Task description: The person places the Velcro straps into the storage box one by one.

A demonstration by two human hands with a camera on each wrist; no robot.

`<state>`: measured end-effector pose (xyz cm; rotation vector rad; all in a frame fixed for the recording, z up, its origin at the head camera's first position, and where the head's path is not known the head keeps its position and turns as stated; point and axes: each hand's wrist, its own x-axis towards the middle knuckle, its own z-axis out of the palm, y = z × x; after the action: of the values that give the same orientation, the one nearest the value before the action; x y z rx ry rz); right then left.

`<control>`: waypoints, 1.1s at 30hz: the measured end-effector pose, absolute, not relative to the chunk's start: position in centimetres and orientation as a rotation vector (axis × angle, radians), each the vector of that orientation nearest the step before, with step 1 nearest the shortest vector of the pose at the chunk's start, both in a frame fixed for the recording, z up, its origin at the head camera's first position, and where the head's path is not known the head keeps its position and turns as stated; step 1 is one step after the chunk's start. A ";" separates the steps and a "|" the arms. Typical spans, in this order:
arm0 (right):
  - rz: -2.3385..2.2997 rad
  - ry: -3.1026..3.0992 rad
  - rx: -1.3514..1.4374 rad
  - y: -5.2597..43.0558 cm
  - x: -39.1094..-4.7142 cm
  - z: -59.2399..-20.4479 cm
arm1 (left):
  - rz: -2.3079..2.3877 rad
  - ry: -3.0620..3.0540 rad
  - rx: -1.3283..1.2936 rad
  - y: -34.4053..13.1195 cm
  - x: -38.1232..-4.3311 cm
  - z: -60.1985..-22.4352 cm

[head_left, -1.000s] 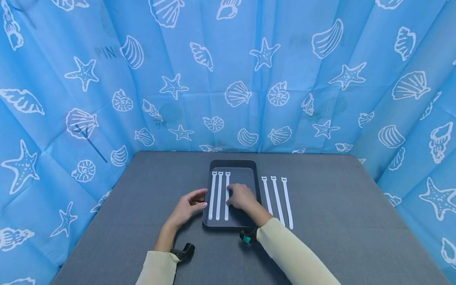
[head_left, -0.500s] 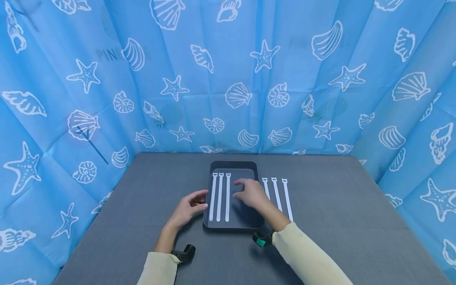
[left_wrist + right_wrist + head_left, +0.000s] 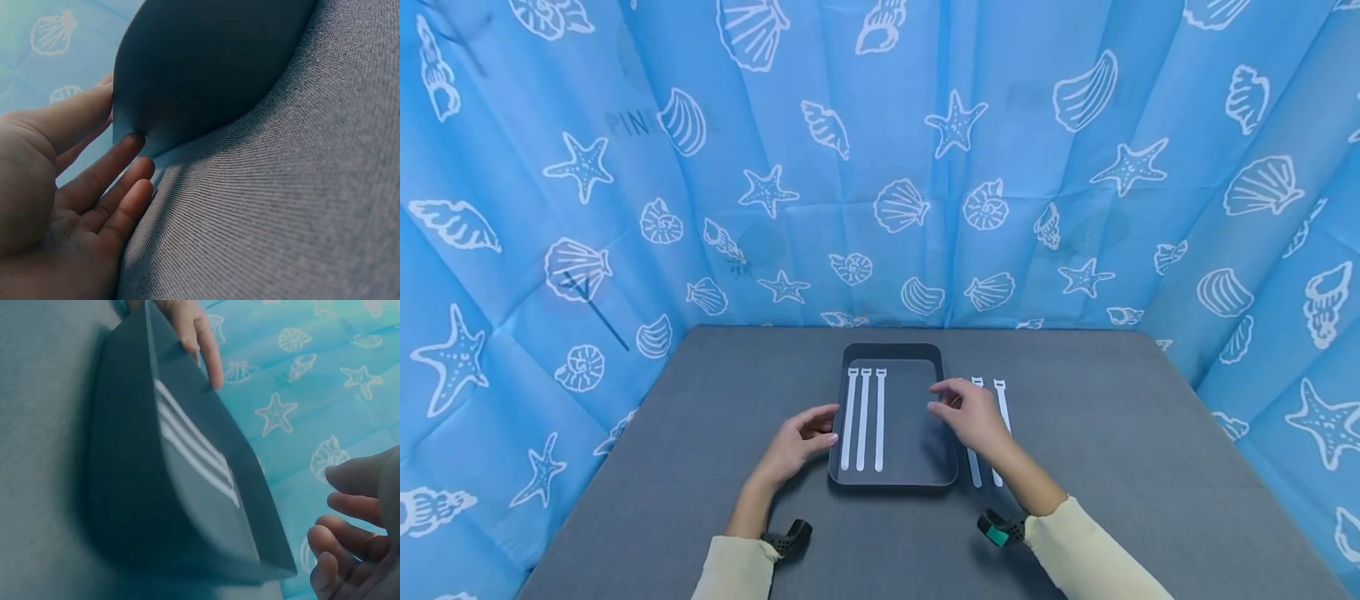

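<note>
A dark grey tray rests on the table, with three white cable straps with slotted heads lying side by side in its left half. My left hand is at the tray's left side; in the left wrist view its loosely bent fingers meet the tray wall. Over the tray's right rim hovers my right hand, its thumb and fingers apart with nothing between them, as the right wrist view shows. Beyond it lie more white straps, partly hidden by that hand and arm.
A grey cloth-covered table carries everything. Blue curtains printed with white shells and starfish stand behind it and along both sides. A black band sits on my left wrist and another on my right.
My right hand has let go of the third strap in the tray and moved right, to the tray's right rim near the outside straps. The left hand stays put.
</note>
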<state>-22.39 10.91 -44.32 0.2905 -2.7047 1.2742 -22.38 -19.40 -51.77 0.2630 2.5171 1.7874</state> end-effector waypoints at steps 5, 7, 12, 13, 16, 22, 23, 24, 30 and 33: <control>1.335 -2.669 0.233 12.8 -21.4 -45.6 | 1.782 2.523 0.273 -19.3 -22.2 -51.7; 1.344 -2.655 0.214 13.6 -21.2 -46.0 | 1.782 2.525 0.273 -19.2 -22.2 -51.7; 1.325 -2.631 0.174 15.6 -20.8 -46.9 | 1.786 2.518 0.254 -19.2 -22.2 -51.7; 1.320 -2.624 0.172 16.0 -20.7 -47.2 | 1.789 2.515 0.250 -19.2 -22.2 -51.7; 1.282 -2.622 0.150 17.1 -20.7 -47.8 | 1.789 2.514 0.240 -19.2 -22.1 -51.7; 1.211 -2.641 0.098 18.9 -20.8 -48.7 | 1.793 2.507 0.249 -19.4 -22.1 -51.7; 1.200 -2.646 0.092 19.1 -20.8 -48.8 | 1.794 2.506 0.252 -19.4 -22.1 -51.7; 1.189 -2.653 0.084 19.3 -20.8 -48.9 | 1.796 2.504 0.257 -19.4 -22.1 -51.7; 1.138 -2.683 0.040 20.2 -21.1 -49.4 | 1.797 2.508 0.262 -19.3 -22.1 -51.6; 1.129 -2.699 0.013 20.4 -21.3 -49.7 | 1.796 2.509 0.254 -19.3 -22.1 -51.5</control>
<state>-21.29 20.42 -49.68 0.0130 -2.6986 1.1293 -22.09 -19.27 -51.49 0.2537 2.5086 1.7960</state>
